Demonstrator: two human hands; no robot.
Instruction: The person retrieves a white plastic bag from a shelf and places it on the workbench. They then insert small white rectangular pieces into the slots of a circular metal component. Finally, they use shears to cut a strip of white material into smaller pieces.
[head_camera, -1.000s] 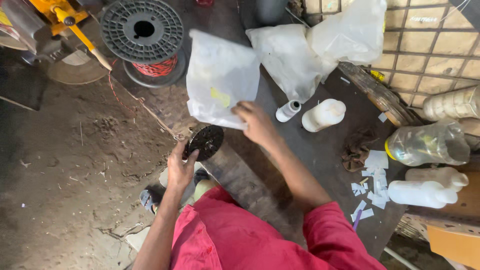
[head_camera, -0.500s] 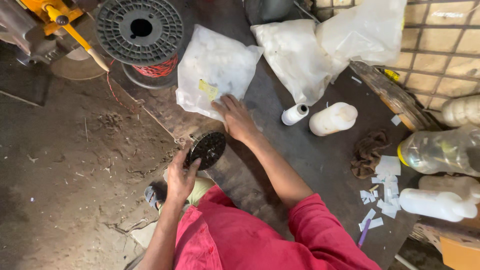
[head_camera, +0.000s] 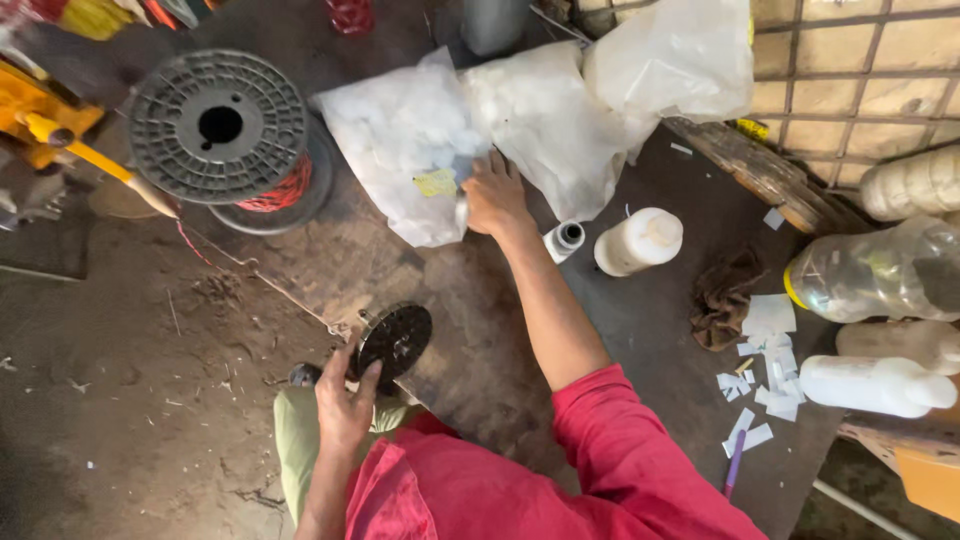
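The dark, stained worktable (head_camera: 480, 330) runs corner to corner here, bare dirt floor (head_camera: 110, 400) to its left and a tiled wall (head_camera: 850, 80) at upper right. Biggest thing on it: a grey plastic spool (head_camera: 220, 125) wound with red wire, lying flat, hub hole facing up. Beside it, the white plastic bag (head_camera: 400, 150) with a yellow slip inside lies flat, its long axis running from the table's near edge toward the far side; the right hand (head_camera: 495, 195) presses down on its right edge, fingers spread, not clenched. More milky bags (head_camera: 600, 110) are heaped just behind (contents too cloudy to tell). At right, a clear bottle (head_camera: 870, 275) lies on its side, white bottles (head_camera: 875, 385) below it. The left hand (head_camera: 345, 410) grips a small black disc (head_camera: 395, 340) at the table's near edge, its face turned upward.
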